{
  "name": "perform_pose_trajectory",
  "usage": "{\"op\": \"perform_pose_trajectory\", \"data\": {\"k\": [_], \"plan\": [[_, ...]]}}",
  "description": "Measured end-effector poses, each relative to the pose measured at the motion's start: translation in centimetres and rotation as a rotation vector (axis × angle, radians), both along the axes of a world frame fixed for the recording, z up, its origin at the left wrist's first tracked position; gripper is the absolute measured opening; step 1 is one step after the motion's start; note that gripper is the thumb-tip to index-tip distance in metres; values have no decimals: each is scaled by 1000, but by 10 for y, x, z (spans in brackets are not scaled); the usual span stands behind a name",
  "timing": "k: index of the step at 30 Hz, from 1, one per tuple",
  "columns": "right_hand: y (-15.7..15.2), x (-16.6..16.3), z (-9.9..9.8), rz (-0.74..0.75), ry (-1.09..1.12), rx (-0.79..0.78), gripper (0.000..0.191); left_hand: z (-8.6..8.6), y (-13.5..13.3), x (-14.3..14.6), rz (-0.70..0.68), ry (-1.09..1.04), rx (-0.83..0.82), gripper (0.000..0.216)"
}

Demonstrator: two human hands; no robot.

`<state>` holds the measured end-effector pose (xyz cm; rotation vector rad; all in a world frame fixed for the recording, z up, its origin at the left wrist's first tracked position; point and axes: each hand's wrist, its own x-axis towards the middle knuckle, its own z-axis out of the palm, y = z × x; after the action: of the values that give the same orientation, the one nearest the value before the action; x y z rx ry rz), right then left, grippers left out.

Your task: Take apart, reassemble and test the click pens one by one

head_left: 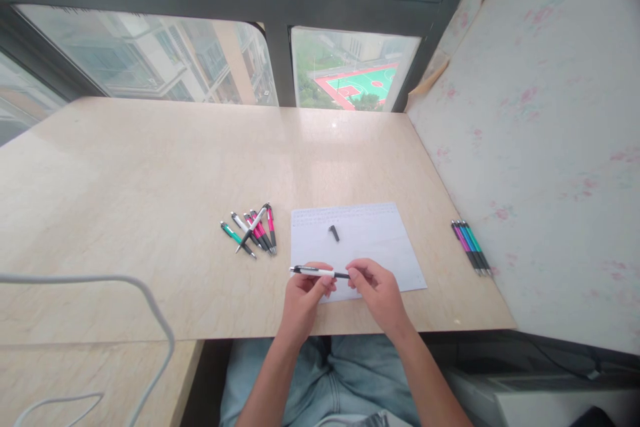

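A white pen (314, 272) with a black clip lies level between my two hands, above the lower part of a paper sheet (373, 233). My left hand (301, 303) is closed around its white barrel. At the pen's thin black front end, the fingers of my right hand (381, 290) are pinched together; their tips partly hide that end. A short black piece (334, 234), like a cap or pen grip, lies on the sheet beyond my hands. Small writing runs in rows along the sheet's top.
Left of the paper is a loose pile of pink, white and green pens (258, 231). Several purple, blue and green pens (470, 248) lie side by side near the flowered wall (545, 167). A grey-white cable (150, 297) arches at lower left. Windows stand behind the table (165, 167).
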<state>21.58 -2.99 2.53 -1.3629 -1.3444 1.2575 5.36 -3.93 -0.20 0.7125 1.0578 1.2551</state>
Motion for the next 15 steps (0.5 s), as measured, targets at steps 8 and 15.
{"op": "perform_pose_trajectory", "data": {"k": [8,15], "plan": [[-1,1,-4,-46,-33,41,21,4,0,1,6,-38,-30,23],[0,1,0,48,19,128,22,10,1,2,34,-56,-37,23]]}}
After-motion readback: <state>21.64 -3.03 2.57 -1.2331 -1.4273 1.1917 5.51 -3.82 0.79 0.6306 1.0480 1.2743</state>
